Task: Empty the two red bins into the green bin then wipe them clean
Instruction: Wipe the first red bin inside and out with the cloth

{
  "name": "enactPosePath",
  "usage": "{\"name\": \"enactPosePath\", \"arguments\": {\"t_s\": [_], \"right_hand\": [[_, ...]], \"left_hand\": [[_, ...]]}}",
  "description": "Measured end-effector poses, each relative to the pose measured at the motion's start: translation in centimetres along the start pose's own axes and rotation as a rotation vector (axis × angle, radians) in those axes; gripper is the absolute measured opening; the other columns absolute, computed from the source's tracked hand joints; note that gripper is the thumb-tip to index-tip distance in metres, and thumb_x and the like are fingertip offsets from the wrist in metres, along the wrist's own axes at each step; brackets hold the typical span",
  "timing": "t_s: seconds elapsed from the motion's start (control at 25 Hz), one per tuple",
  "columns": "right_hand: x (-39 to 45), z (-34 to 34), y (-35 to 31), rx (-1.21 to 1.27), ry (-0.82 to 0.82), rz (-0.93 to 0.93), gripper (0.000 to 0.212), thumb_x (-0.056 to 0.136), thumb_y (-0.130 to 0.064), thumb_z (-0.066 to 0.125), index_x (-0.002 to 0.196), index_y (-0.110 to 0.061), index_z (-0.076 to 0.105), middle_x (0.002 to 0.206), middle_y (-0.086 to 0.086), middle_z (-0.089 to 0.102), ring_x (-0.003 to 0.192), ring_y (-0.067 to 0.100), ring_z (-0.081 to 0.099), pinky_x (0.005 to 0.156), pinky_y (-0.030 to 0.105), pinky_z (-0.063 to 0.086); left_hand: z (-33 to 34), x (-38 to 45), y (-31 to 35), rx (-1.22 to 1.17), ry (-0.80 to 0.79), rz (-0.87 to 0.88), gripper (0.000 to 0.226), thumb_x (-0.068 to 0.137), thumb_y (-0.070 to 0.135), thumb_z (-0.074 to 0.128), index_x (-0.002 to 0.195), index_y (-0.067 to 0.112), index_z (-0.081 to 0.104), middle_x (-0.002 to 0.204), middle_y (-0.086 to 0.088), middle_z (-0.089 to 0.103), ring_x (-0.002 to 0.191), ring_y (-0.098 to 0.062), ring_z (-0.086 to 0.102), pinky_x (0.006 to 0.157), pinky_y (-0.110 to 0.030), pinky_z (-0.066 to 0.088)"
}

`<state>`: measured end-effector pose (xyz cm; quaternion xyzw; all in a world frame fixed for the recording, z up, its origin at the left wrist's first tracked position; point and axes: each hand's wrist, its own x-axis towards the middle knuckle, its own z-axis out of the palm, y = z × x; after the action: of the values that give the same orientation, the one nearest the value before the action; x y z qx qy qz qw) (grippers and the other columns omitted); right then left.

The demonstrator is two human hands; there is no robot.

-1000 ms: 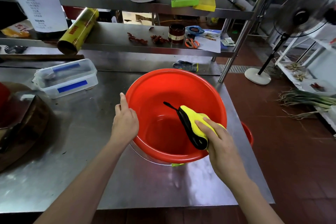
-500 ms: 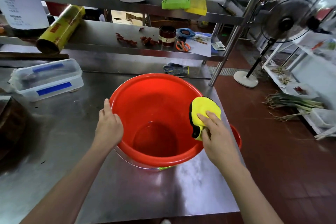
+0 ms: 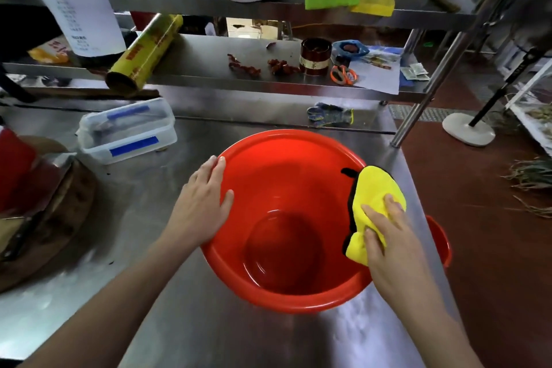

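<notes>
Clearly the wiping step is in hand: the red bin (image 3: 286,218) stands upright on the steel bench (image 3: 209,331) near its right edge, and it looks already emptied, with only a wet sheen on the bottom. The left hand (image 3: 203,206) lies flat over the near-left rim with fingers straight, steadying it rather than gripping. The right hand (image 3: 388,245) presses a yellow cloth (image 3: 373,194) with a black edge against the right rim, fingers spread on top of it. Next the cloth probably has to travel round the rim and down the inner wall while the other hand keeps the bin from turning. A second red bin (image 3: 439,239) peeks out beyond the bench edge on the right; the green bin is not in view.
</notes>
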<state>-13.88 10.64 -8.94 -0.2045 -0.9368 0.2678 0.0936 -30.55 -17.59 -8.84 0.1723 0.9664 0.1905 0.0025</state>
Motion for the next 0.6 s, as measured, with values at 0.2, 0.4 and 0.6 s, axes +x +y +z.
{"name": "enactPosePath", "arguments": {"t_s": [0.2,0.4,0.6], "right_hand": [[-0.4,-0.7,-0.8,0.018,-0.044,0.047,0.054,0.104,-0.029,0.050,0.154,-0.038,0.032,0.167,-0.015,0.010,0.153,0.009,0.014,0.121,0.033,0.022],[1.4,-0.7,-0.8,0.017,-0.079,0.131,0.068,0.105,-0.031,0.046,0.161,-0.033,0.008,0.167,-0.018,-0.006,0.154,0.005,0.003,0.117,0.022,0.013],[6.6,-0.3,-0.5,-0.067,-0.091,0.134,0.071,0.105,-0.022,0.048,0.162,-0.029,0.006,0.169,-0.008,0.002,0.155,0.016,0.012,0.121,0.033,0.022]], "left_hand": [[-0.4,8.1,-1.1,-0.196,-0.106,0.127,0.060,0.106,0.026,0.046,0.160,0.014,0.023,0.165,-0.005,0.025,0.151,-0.024,0.027,0.120,-0.031,0.020],[1.1,10.6,-1.5,-0.192,-0.154,0.214,0.058,0.105,0.011,0.042,0.160,0.022,0.026,0.162,0.003,0.033,0.145,-0.024,0.037,0.117,-0.039,0.031],[1.6,9.9,-1.6,-0.270,-0.092,0.195,0.057,0.104,0.008,0.041,0.159,0.023,0.028,0.161,0.004,0.035,0.144,-0.025,0.039,0.117,-0.045,0.034]]}}
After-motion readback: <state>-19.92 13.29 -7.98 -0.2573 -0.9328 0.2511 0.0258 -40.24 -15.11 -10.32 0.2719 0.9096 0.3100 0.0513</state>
